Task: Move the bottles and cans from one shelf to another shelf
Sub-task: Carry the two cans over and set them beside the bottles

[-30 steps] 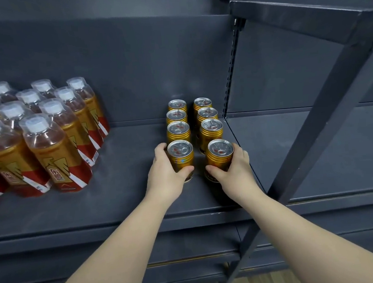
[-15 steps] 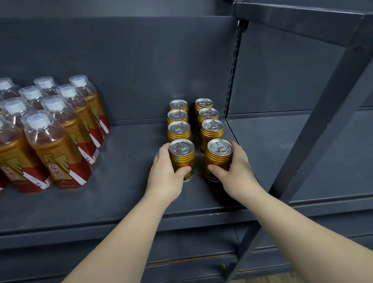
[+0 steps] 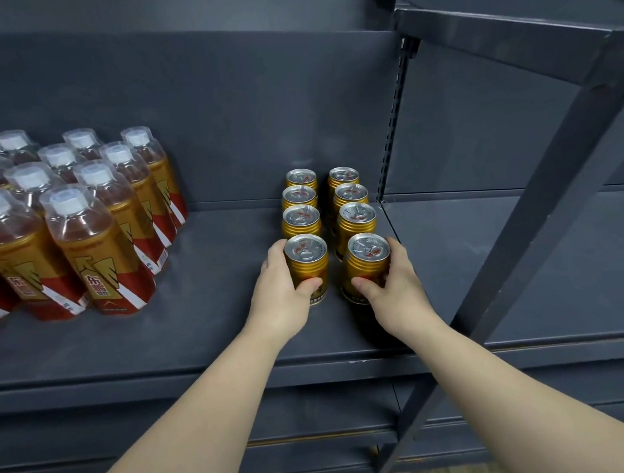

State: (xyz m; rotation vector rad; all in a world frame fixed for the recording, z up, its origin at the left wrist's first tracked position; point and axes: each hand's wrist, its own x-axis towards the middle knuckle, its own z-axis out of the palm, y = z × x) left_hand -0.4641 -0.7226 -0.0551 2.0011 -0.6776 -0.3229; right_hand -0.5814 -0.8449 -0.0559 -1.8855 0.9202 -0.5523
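Observation:
Several gold cans stand in two rows on the dark grey shelf (image 3: 205, 319). My left hand (image 3: 283, 298) grips the front can of the left row (image 3: 307, 261), thumb across its front. My right hand (image 3: 395, 289) grips the front can of the right row (image 3: 368, 260) in the same way. Both cans stand upright at the shelf surface; whether they are lifted I cannot tell. Behind them stand more gold cans (image 3: 301, 218), reaching back to the shelf's rear panel. At the left is a block of several amber bottles (image 3: 94, 246) with clear caps and red-gold labels.
A slotted upright (image 3: 392, 118) divides this shelf from the bare shelf on the right (image 3: 491, 259). A dark metal post (image 3: 545, 188) slants across the right foreground under an upper shelf edge (image 3: 492, 31). Lower shelves lie below.
Both hands have stayed around the two front cans. The cans and hands sit slightly farther back and higher in view; the camera has shifted a little.

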